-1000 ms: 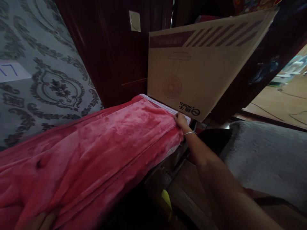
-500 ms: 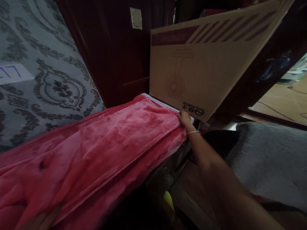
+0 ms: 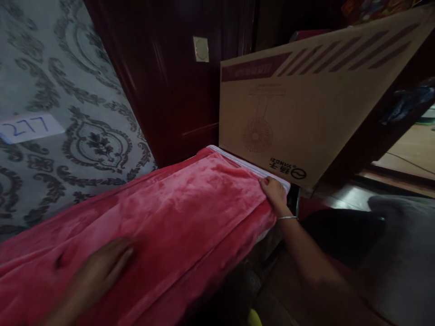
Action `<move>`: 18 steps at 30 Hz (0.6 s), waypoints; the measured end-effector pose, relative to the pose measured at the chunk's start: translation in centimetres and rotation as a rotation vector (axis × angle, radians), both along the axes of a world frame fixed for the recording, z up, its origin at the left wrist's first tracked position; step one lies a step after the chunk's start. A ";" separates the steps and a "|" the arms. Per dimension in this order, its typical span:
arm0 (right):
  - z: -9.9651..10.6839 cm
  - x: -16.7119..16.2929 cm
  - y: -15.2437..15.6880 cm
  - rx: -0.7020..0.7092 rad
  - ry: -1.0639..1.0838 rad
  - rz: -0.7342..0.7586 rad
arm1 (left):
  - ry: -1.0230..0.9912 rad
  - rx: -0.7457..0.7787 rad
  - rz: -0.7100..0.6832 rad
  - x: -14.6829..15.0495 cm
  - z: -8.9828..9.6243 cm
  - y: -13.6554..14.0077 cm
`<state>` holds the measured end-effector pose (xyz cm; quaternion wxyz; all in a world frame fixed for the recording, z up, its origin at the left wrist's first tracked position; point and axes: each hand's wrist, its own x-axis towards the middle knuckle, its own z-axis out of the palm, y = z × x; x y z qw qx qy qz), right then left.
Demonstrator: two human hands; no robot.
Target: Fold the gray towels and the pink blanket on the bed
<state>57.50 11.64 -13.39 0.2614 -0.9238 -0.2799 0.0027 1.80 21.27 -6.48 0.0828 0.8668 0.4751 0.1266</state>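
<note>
A red plush blanket (image 3: 190, 203) lies over a long, narrow surface that runs from the lower left to the centre. At its far right corner my right hand (image 3: 273, 190), with a thin bracelet at the wrist, pinches the cloth. A white striped edge (image 3: 248, 166) shows beyond the blanket's far end. My left hand (image 3: 102, 269), blurred, is over the near part of the blanket with fingers stretched out. Whether it presses on the cloth, I cannot tell.
A large cardboard box (image 3: 316, 108) stands just beyond the blanket's end, against a dark red panel (image 3: 170, 90). Patterned wallpaper (image 3: 98, 140) with a paper label (image 3: 32, 128) is on the left. Something grey (image 3: 404, 253) lies at the right.
My left hand has come up from the bottom edge onto the blanket. My right hand stays at the far corner, where more of the striped edge shows. The view has shifted.
</note>
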 end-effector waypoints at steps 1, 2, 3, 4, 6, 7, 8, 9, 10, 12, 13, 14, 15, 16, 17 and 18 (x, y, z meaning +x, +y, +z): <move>-0.2 -0.1 0.0 0.000 -0.011 -0.003 | -0.018 0.021 -0.021 2.3 0.4 2.0; -0.3 -0.2 0.1 0.000 -0.023 -0.009 | -0.008 0.005 -0.071 4.8 0.7 4.0; -0.5 -0.3 0.1 0.001 -0.037 -0.013 | 0.010 -0.005 -0.111 7.3 1.0 5.9; -0.7 -0.3 0.1 0.003 -0.053 -0.014 | 0.024 0.000 -0.132 9.6 1.2 7.7; -1.0 -0.2 0.2 0.004 -0.085 -0.009 | 0.067 0.054 -0.095 13.5 1.4 11.0; -1.1 -0.1 0.2 0.000 -0.094 -0.008 | 0.113 0.088 -0.058 14.9 1.3 12.4; -1.3 0.0 0.2 -0.006 -0.099 -0.006 | 0.175 0.118 -0.016 15.9 1.1 13.7; -1.4 0.1 0.2 -0.013 -0.100 -0.006 | 0.230 0.142 0.027 16.5 0.9 14.9; -1.5 0.2 0.3 -0.019 -0.099 -0.006 | 0.277 0.158 0.067 16.9 0.5 15.8; -1.7 0.5 0.3 -0.024 -0.097 -0.008 | 0.330 0.166 0.117 16.9 -0.4 17.1; -1.8 0.6 0.3 -0.023 -0.099 -0.011 | 0.340 0.163 0.127 16.8 -0.9 17.5; -2.0 0.7 0.3 -0.020 -0.103 -0.015 | 0.348 0.158 0.130 16.7 -1.4 17.8; -2.1 0.7 0.4 -0.016 -0.107 -0.019 | 0.357 0.159 0.129 16.5 -1.8 18.0; -2.2 0.8 0.4 -0.013 -0.110 -0.021 | 0.362 0.164 0.126 16.4 -2.1 18.2; -2.3 0.8 0.4 -0.008 -0.112 -0.022 | 0.355 0.169 0.130 16.4 -2.3 18.4; -2.4 0.9 0.4 -0.001 -0.116 -0.023 | 0.333 0.168 0.142 16.3 -2.4 18.7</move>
